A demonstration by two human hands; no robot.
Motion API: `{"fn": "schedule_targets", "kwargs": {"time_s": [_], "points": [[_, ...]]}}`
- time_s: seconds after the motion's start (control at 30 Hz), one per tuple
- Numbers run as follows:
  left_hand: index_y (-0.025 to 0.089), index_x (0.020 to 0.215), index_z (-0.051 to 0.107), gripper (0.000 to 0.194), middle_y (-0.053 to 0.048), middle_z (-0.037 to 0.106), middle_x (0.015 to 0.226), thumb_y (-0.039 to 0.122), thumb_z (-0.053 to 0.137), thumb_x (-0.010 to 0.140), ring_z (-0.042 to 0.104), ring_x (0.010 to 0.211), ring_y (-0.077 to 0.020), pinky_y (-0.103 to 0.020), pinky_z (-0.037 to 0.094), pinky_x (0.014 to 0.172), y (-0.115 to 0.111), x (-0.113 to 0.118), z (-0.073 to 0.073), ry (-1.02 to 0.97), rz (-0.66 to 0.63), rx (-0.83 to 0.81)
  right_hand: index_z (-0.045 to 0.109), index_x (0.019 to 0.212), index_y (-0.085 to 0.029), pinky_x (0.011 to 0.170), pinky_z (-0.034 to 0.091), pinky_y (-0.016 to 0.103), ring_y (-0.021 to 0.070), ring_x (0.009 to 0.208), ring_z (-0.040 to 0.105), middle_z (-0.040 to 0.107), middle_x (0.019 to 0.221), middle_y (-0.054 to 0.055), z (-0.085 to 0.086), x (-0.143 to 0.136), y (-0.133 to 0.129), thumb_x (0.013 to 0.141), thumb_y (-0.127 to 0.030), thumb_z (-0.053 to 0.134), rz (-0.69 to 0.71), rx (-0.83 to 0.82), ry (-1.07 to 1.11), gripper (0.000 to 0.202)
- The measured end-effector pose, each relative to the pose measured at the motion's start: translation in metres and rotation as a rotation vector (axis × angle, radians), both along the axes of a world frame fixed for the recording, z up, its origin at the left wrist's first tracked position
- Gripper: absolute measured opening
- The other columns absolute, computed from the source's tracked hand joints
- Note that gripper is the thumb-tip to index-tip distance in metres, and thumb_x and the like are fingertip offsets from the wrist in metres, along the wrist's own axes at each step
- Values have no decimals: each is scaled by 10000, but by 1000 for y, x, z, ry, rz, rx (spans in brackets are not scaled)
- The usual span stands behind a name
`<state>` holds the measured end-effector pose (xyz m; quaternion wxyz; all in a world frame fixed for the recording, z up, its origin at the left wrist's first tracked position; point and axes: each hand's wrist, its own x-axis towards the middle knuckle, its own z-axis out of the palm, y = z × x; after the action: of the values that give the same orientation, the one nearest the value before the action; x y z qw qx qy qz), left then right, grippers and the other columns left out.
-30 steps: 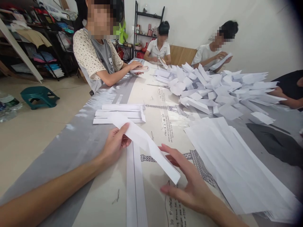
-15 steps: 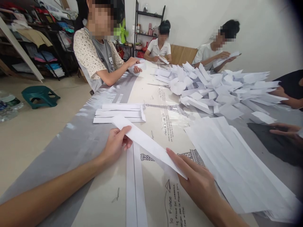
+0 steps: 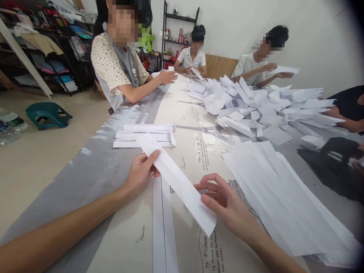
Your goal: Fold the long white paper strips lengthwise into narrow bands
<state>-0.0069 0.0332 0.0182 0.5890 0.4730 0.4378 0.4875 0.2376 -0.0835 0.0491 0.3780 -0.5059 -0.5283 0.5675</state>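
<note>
Head view. Table (image 3: 82, 197) has a grey cover with a cream printed panel (image 3: 119, 242) down the middle: tower drawings, handwriting-style text. Big loose heap of folded white papers (image 3: 256, 110) on the far right part. Nearer, on the right, a stack of flat white sheets (image 3: 278, 201), edges uneven. Dark item (image 3: 332, 170) beside it, can't tell what. Room: cluttered shelves (image 3: 34, 57) on the left, green stool (image 3: 48, 115) on the floor, black rack (image 3: 179, 17) by the pale wall. Person in dotted sleeves (image 3: 106, 62) on the left side, two people in white tops at the far end and far right, each with paper in hand; another person partly visible at the right edge.

Left hand (image 3: 143, 167): closed in a pinch on a white paper strip (image 3: 182, 185) near its far end, thumb on top, fingers under. Strip slants over the panel toward the right hand (image 3: 223, 201). That one is half open, fingers curled, thumb apart, just at the strip's right edge; contact unclear, no grip seen. Flat strips (image 3: 165, 235) lie below the held one, more folded strips (image 3: 126, 144) just beyond the left hand.
</note>
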Motion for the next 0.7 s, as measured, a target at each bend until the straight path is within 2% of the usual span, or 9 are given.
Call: {"fn": "schedule_targets", "kwargs": {"time_s": [0.1, 0.2, 0.33, 0.47, 0.6, 0.7], "points": [[175, 560, 631, 490, -6, 538, 488, 533, 706, 886, 429, 403, -96, -245, 283, 397, -6, 1, 1, 27, -55, 51, 610, 1132, -248, 576, 539, 282, 200, 744, 722, 779, 909, 38, -2, -8, 0, 934, -460, 708, 20, -109, -28, 307], [142, 721, 754, 395, -13, 606, 586, 516, 752, 849, 425, 464, -82, -224, 324, 438, -7, 3, 7, -20, -57, 21, 687, 982, -217, 588, 501, 273, 175, 697, 689, 767, 798, 25, -4, -11, 0, 967, -446, 664, 92, -86, -63, 230], [119, 899, 810, 393, -65, 726, 823, 490, 831, 770, 583, 688, -123, -201, 451, 572, 3, 1, 11, -125, 31, -121, 704, 952, -213, 565, 436, 256, 153, 656, 647, 754, 779, 12, -5, -10, 1, 970, -432, 661, 109, -116, -38, 224], [128, 926, 810, 374, -108, 766, 1031, 454, 869, 751, 673, 943, -187, -233, 535, 814, 12, -3, 11, -189, 97, -126, 681, 952, -207, 569, 414, 245, 144, 650, 629, 743, 768, 4, -5, -8, 1, 962, -439, 670, 158, -172, -11, 232], [153, 897, 813, 332, -106, 777, 1038, 464, 852, 786, 697, 957, -212, -276, 545, 865, 5, 1, 9, -122, 88, -70, 681, 980, -218, 635, 455, 259, 159, 740, 646, 733, 831, 5, -5, -11, -1, 982, -425, 642, 143, -128, -55, 211], [169, 908, 817, 326, -98, 781, 1006, 480, 833, 808, 704, 932, -220, -289, 549, 852, -5, 6, 10, -67, 20, -48, 680, 901, -210, 650, 460, 267, 166, 767, 628, 691, 840, 11, -7, -15, -3, 991, -455, 611, 117, -80, -101, 270]]}}
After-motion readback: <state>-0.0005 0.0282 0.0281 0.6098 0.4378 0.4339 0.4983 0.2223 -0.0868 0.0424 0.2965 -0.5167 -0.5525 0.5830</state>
